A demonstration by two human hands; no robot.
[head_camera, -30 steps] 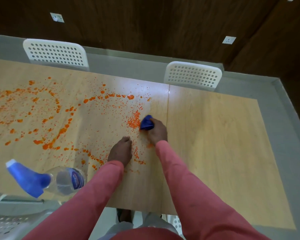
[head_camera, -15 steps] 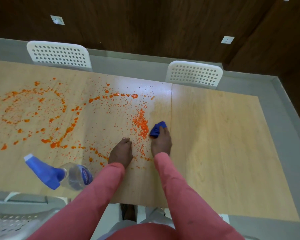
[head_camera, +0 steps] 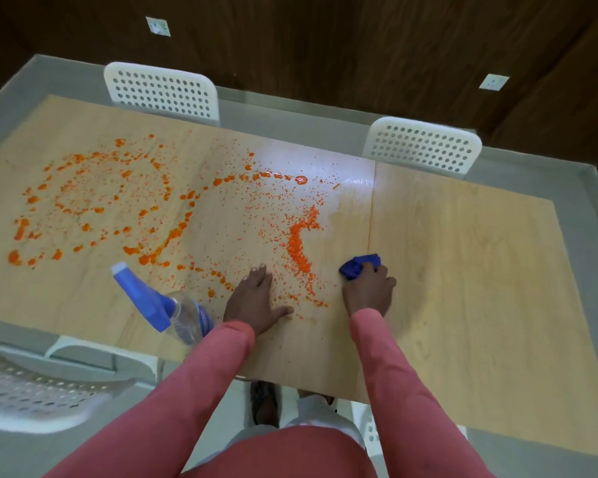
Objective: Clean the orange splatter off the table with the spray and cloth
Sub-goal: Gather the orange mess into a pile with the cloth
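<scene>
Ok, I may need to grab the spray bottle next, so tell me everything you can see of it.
The spray bottle lies on its side on the wooden table near the front edge, just left of the left hand. It has a blue trigger head with a white nozzle tip pointing up-left, and a clear plastic body with a blue label. Nothing grips it; the left sleeve covers its base.

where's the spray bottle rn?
Head view: the clear plastic spray bottle with blue trigger head lies on the wooden table, near edge, just left of the left hand.
</scene>
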